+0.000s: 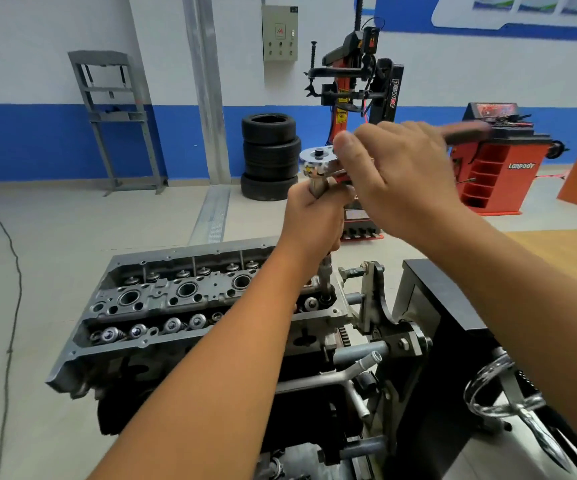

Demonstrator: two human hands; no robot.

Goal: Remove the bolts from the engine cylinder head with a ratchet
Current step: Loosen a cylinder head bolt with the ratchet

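The cylinder head (190,306) is grey cast metal with round bores and rows of valve springs, mounted on an engine stand (384,323) at lower centre. The ratchet (318,161) has a chrome round head; its extension (325,271) drops vertically to the head's right end. The left hand (314,220) grips the extension. The right hand (397,174) curls round the blurred handle.
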